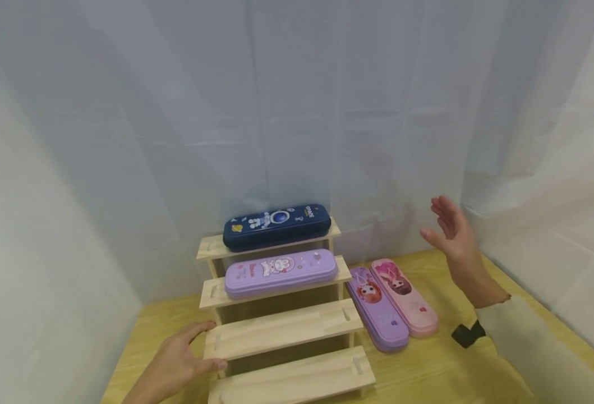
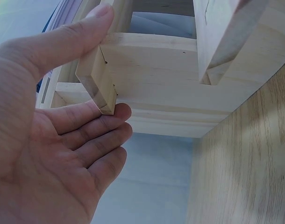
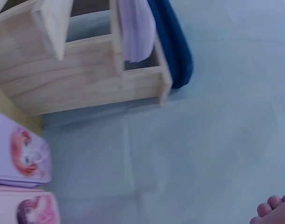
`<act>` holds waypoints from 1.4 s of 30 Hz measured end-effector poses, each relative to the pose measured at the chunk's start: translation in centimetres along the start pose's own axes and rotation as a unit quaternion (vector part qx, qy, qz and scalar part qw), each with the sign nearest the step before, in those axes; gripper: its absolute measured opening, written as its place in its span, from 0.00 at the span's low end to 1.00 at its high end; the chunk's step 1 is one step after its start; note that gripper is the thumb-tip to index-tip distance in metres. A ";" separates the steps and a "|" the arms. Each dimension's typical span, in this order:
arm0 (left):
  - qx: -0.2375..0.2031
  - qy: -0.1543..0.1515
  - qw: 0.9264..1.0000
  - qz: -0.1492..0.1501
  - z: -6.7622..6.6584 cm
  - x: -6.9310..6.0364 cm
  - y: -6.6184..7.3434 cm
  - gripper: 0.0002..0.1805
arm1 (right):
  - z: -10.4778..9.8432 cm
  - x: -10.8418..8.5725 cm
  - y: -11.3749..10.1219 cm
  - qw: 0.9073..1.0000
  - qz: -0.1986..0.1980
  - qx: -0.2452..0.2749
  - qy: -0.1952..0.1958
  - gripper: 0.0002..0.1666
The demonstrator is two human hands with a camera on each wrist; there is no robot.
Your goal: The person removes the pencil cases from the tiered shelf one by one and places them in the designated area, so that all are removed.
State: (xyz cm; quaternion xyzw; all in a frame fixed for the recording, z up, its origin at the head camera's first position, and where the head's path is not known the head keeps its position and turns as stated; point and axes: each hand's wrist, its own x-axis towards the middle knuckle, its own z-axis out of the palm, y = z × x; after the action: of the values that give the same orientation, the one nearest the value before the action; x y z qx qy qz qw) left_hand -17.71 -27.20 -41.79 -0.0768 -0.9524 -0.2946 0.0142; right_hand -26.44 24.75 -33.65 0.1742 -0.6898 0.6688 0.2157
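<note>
A stepped wooden display stand (image 1: 284,330) has several plank shelves. My left hand (image 1: 175,359) grips the left end of its second plank from the front; in the left wrist view the thumb and fingers (image 2: 96,122) lie on opposite edges of that plank end. On the top shelf lies a dark blue pencil case (image 1: 276,225) with an astronaut print. One step lower rests a lilac pencil case (image 1: 281,272) with a bunny print. My right hand (image 1: 455,247) is raised in the air, right of the stand, fingers extended and holding nothing.
Right of the stand, a purple pencil case (image 1: 380,314) and a pink pencil case (image 1: 408,300) lie side by side on the wooden table (image 1: 443,370). Pale sheeting (image 1: 297,112) encloses the back and sides. A black strap piece (image 1: 467,335) shows by the right sleeve.
</note>
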 end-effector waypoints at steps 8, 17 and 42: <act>-0.010 0.000 1.000 -0.002 0.1 0.1 -0.1 0.48 | 2.3 1.4 -3.6 0.997 -0.069 0.021 -0.019 0.45; 0.004 0.010 1.000 0.005 -0.2 0.1 -0.1 0.47 | 5.4 2.2 -5.1 0.993 -0.098 0.025 -0.055 0.45; -0.005 0.002 1.000 -0.005 0.1 0.3 -0.1 0.48 | 14.0 2.7 -1.1 0.928 -0.039 -0.148 -0.341 0.33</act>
State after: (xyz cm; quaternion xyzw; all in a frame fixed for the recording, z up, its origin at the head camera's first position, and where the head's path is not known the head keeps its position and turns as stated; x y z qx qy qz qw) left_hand -18.01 -27.21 -41.87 -0.0713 -0.9512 -0.2998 0.0138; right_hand -29.03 10.87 -31.41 0.3847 -0.8056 0.4502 0.0173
